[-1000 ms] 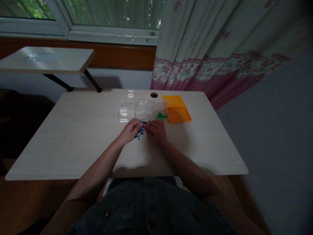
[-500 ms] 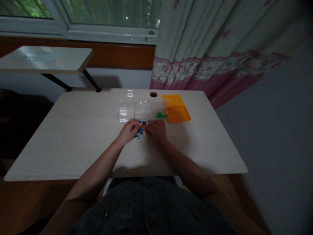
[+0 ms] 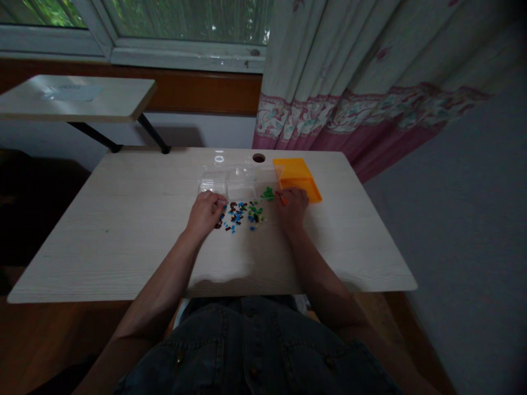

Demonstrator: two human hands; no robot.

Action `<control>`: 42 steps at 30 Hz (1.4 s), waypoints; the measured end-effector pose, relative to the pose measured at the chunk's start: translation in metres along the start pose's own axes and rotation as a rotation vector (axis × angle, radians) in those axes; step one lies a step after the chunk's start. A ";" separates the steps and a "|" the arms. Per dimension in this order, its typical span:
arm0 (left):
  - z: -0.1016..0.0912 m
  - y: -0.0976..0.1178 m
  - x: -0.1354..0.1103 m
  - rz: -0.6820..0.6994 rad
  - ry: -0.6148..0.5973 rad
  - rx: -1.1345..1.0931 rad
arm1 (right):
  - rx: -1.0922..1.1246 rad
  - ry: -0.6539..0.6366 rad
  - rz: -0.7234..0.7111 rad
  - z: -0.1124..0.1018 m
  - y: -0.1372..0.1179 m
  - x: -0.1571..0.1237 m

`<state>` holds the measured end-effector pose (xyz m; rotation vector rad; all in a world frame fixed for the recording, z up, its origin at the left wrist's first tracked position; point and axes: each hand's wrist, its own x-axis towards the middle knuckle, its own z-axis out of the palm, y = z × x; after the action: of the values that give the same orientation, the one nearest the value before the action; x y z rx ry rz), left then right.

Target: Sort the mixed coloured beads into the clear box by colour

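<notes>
Small loose plastic pieces (image 3: 237, 212) in blue, dark brown, green and pale yellow lie scattered on the table between my hands. My left hand (image 3: 205, 213) is at their left side by the front edge of a clear divided box (image 3: 241, 192); its fingers are curled together, and whatever they hold is too small to make out. Green pieces (image 3: 267, 193) are heaped in the box's right front compartment. Beside that corner is my right hand (image 3: 293, 207), its fingers closed in a pinch toward the green heap and overlapping the orange box (image 3: 300, 184); any piece in them cannot be made out.
The pale table (image 3: 135, 236) has a round cable hole (image 3: 259, 158) near its back edge. A raised shelf (image 3: 107, 99) on dark legs stands at the back left. A floral curtain (image 3: 296, 109) hangs behind, with a wall on the right.
My hands were together over the loose pieces and have moved apart. The left went left, the right went right to the clear box's corner, uncovering the pieces.
</notes>
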<state>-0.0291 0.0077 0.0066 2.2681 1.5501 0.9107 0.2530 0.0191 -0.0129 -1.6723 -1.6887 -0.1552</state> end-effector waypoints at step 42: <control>0.010 0.005 -0.004 0.061 -0.119 0.234 | 0.055 -0.087 -0.032 -0.004 -0.011 -0.003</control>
<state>-0.0204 0.0036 0.0005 2.4911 1.6173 0.6233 0.2445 0.0130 -0.0073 -1.6331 -1.7691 -0.0516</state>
